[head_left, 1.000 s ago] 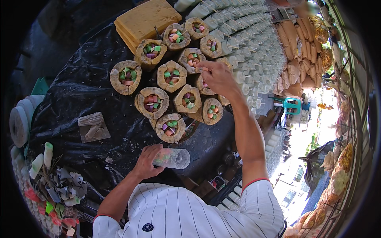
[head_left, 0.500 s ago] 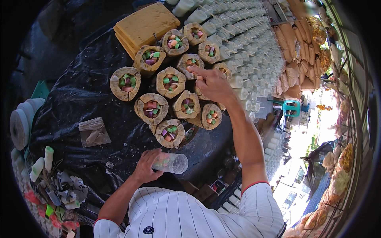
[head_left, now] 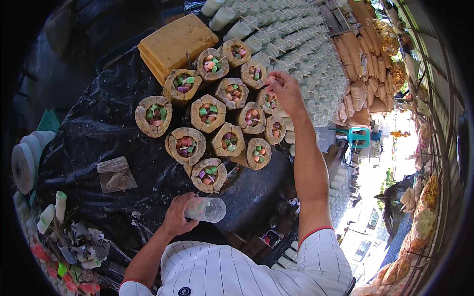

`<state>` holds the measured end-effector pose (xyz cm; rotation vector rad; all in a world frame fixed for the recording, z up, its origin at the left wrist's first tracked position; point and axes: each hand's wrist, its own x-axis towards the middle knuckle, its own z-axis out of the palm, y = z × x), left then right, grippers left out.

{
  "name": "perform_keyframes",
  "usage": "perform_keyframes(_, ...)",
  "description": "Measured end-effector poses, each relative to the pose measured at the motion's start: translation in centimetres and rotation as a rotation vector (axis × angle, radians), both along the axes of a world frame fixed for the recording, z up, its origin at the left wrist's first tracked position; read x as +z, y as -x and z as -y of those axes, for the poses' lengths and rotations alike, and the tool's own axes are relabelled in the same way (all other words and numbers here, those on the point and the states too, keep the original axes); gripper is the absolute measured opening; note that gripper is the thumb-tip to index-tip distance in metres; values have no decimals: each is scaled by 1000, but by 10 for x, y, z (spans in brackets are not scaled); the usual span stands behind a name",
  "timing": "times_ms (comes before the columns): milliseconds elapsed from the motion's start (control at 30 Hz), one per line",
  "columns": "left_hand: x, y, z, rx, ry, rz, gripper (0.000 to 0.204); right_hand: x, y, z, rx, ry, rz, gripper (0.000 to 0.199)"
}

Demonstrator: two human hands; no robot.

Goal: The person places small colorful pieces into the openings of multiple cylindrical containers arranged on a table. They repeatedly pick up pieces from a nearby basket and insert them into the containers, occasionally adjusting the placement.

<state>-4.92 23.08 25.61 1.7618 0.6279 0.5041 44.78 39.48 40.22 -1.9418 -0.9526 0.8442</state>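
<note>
The left hand grips a clear plastic cup tipped sideways near the bench edge; the right hand pinches something small over the leaf cups of coloured cubes, clustered within reach. Yellow slabs lie behind, tied bags to the right.

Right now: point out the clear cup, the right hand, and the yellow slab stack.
clear cup (head_left: 207,209), head view, on its see-through side wall past the left hand's fingers.
right hand (head_left: 285,89), head view, on the back of the hand.
yellow slab stack (head_left: 177,40), head view, on the top slab's flat face.
</note>
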Motion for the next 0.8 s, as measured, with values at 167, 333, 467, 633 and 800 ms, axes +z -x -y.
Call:
perform_keyframes(167, -4, 1, 1, 6, 13, -19, 93, 1, 15, -22, 150, -53, 404, 21)
perform_keyframes(333, -7, -1, 1, 29, 17, 14, 93, -1, 34, -69, 150, -63, 606, 21)
perform_keyframes(467, -6, 2, 1, 35, 10, 11, 94, -7, 50, -102, 172, -255, 771, 17)
perform_keyframes(633, -6, 9, 0, 42, 2, 5, 95, 2, 41, -137, 312, -413, 1106, 15)
perform_keyframes(800, -6, 12, -1, 74, 17, -4, 91, 4, 25, -140, 288, -39, 867, 33)
